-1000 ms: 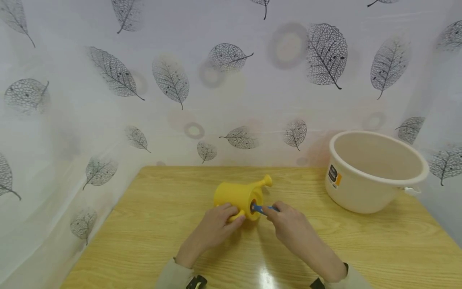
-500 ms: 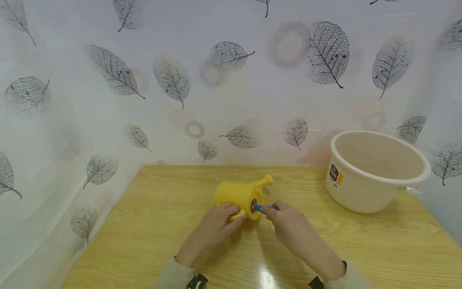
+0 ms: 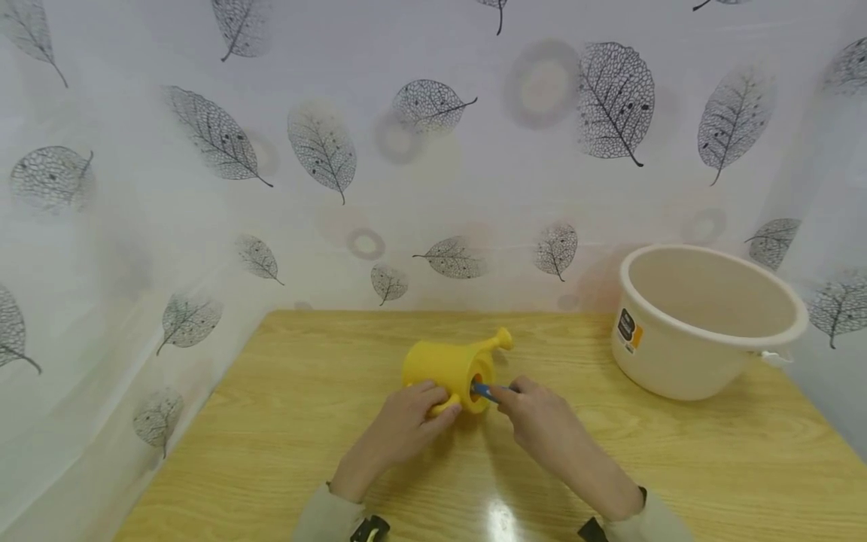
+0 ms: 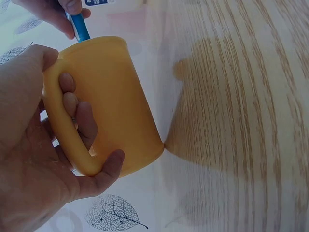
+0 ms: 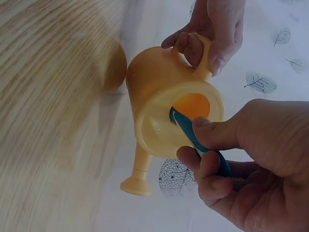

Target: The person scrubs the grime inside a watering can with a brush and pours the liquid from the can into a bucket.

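Note:
A yellow watering can (image 3: 436,363) lies tipped on its side over the table, its round opening facing right and its spout pointing away. In the left wrist view its base edge meets the table while the opening end is raised. My left hand (image 3: 406,421) grips the can's handle (image 4: 63,118), fingers passing through the loop. Between thumb and fingers, my right hand (image 3: 549,425) pinches a slim blue-and-white handle (image 5: 186,128) like a toothbrush's. That handle's far end goes into the can's opening (image 5: 195,104), where its tip is hidden.
A large cream bucket (image 3: 660,361) with a label stands at the table's back right. The wood-grain table (image 3: 298,376) reaches back to a pale leaf-printed curtain (image 3: 460,181), which also hangs along the left side.
The blue-and-white handle has shifted slightly left, a little deeper into the can's opening, with the right hand moving along. The left hand and the watering can have stayed almost still.

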{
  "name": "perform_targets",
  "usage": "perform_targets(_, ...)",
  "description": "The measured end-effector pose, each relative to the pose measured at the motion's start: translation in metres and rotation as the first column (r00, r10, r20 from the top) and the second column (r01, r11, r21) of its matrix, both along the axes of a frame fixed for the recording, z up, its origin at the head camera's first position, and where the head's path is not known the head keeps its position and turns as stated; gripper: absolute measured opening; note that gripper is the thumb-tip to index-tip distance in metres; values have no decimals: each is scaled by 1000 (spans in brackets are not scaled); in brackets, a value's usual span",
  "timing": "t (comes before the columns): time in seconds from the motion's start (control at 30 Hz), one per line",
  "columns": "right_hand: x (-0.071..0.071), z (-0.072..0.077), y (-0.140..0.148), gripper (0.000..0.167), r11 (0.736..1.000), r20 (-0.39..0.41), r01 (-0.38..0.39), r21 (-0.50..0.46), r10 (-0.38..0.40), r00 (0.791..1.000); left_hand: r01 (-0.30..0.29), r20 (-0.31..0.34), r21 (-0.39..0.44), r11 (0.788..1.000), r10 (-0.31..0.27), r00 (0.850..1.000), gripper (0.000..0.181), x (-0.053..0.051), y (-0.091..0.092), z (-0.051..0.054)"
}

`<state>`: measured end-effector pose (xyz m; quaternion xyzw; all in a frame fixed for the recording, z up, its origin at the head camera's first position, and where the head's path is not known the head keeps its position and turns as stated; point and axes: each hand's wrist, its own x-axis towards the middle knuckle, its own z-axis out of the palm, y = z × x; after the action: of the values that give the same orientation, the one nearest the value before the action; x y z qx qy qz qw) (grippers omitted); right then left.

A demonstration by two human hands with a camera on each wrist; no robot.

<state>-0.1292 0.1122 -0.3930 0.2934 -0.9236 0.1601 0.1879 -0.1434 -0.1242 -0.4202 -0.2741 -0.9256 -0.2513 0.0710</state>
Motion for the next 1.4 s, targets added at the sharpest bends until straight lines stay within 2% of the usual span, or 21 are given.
perform_targets(0.37, 8, 6, 4, 41, 999, -13, 12, 31, -11, 1000, 3, 13, 1, 1000, -3, 1000, 33, 1, -1, -1)
perform_targets(0.73, 1, 2, -3, 37, 999, 10, 22, 24, -22, 1000, 1, 4, -12, 1000, -1, 1000, 32, 0, 0, 0)
perform_targets(1.0, -1, 0, -4, 34, 999, 19, 19, 35, -20, 1000, -2, 25, 11, 1000, 1, 1000, 33, 2, 1, 1)
perform_targets(1.4, 9, 14, 0, 32, 994, 42, 61, 92, -65, 997, -20, 44, -14, 1000, 21, 999, 29, 0, -1, 3)
